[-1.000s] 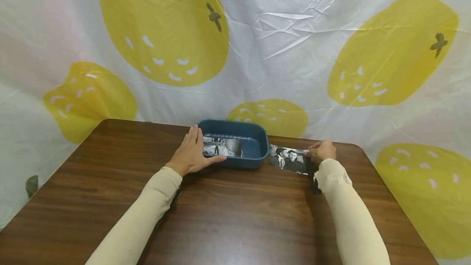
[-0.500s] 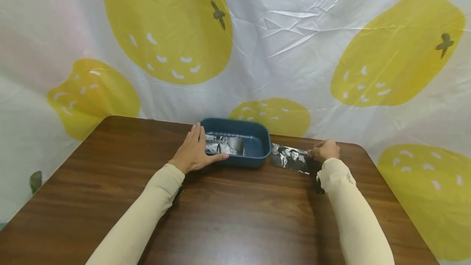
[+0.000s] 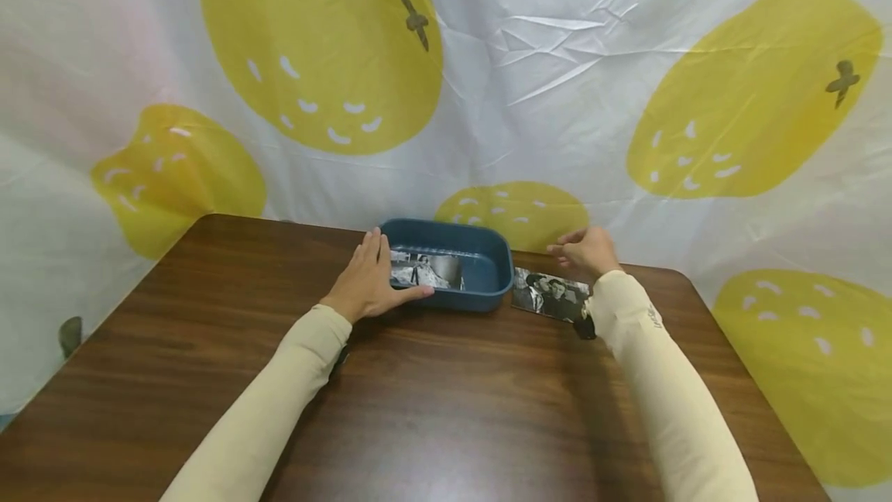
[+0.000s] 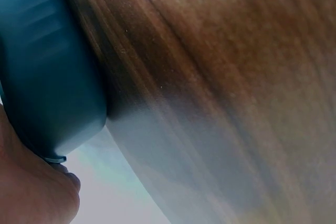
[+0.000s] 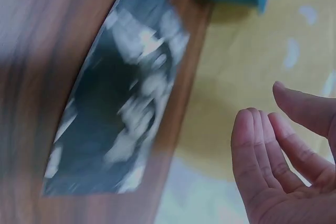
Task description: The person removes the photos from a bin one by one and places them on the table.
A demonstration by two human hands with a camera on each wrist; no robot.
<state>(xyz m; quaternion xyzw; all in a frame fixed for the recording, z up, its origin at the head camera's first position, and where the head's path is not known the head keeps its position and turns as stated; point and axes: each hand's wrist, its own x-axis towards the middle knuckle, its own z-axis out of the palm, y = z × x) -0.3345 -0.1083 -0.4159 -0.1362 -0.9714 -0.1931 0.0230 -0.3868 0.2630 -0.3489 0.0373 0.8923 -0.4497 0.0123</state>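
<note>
A blue rectangular tub (image 3: pixel 481 302) stands near the back edge of the table, a black-and-white photo (image 3: pixel 435 273) lying inside its left part. My left hand (image 3: pixel 365 277) rests at the tub's left end, fingers straight along that side and thumb stretched along the front rim. In the left wrist view, part of that hand (image 4: pixel 39 192) shows against the tub's edge (image 4: pixel 58 103). To the right of the tub, a second black-and-white photo (image 3: pixel 547 294) of people lies on the table. My right hand (image 3: pixel 588 251) hovers above its far right corner, fingers loosely bent and holding nothing (image 5: pixel 283 166).
The dark wood-grain table (image 3: pixel 446 401) ends at a rounded back edge just behind the tub. A white cloth (image 3: pixel 530 122) with large yellow fruit prints hangs behind it. A dark wrist device (image 3: pixel 585 325) sits under my right wrist, overlapping the photo's corner in the head view.
My right hand has let go of the right-hand photo's edge and lifted up and to the left. The photo stays beside the tub. My left hand keeps its place at the tub.
</note>
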